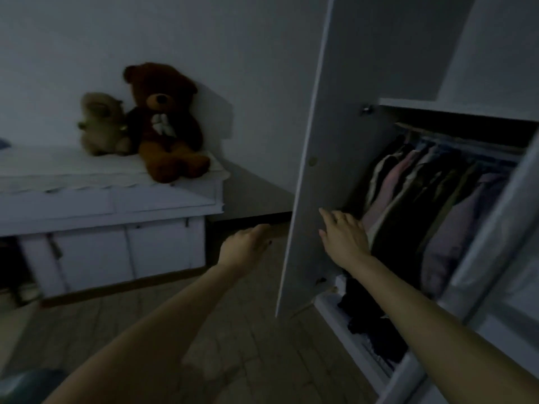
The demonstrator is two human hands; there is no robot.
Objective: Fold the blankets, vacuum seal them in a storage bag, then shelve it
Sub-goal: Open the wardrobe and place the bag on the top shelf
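A white wardrobe door stands swung open in the middle of the view. My right hand lies flat with straight fingers on the inner face of this door, near its lower part. My left hand reaches forward to the left of the door's edge, fingers loose, holding nothing. Inside the wardrobe hang several garments on a rail, with dark folded clothes at the bottom. No blanket or storage bag shows in this dim frame.
A white low cabinet stands at the left with a brown teddy bear and a smaller beige plush toy on top. A wardrobe shelf runs above the rail. Wooden floor lies below my arms.
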